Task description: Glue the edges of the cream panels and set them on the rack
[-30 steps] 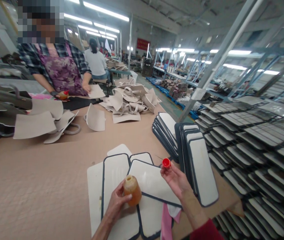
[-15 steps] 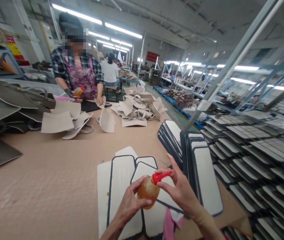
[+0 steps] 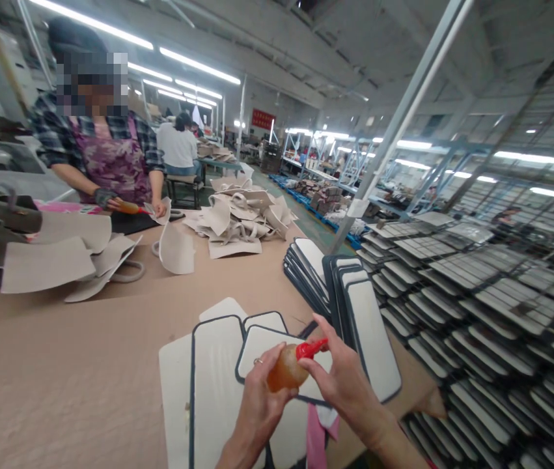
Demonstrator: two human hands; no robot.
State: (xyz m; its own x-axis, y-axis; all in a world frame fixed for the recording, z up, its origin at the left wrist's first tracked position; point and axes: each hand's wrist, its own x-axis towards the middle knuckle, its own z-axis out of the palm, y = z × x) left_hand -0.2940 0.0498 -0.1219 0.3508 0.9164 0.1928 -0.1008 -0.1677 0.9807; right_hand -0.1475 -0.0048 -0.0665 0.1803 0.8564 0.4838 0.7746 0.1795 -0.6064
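Note:
My left hand (image 3: 261,400) is wrapped round a rounded squeeze bottle (image 3: 287,370) of amber liquid, tilted with its tip to the right. Thumb and fingers of my right hand (image 3: 347,378) pinch the bottle's red nozzle (image 3: 308,350), the index finger raised. Below the hands lie overlapping white panels (image 3: 215,391) with dark edging, partly covered by my forearms. A strip of pink cloth (image 3: 314,438) rests between my wrists.
More edged panels (image 3: 372,326) lean in a stack at the table's right. Beyond it stands a wire rack (image 3: 491,312) full of panels. Beige pieces with handles (image 3: 245,212) are heaped at the back. Across the table (image 3: 86,371), a co-worker (image 3: 110,156) holds a similar bottle.
The view has swung right, so everything sits further left. My hands keep the same hold, with the bottle tilted slightly more. The co-worker's bottle has come down to the beige piece.

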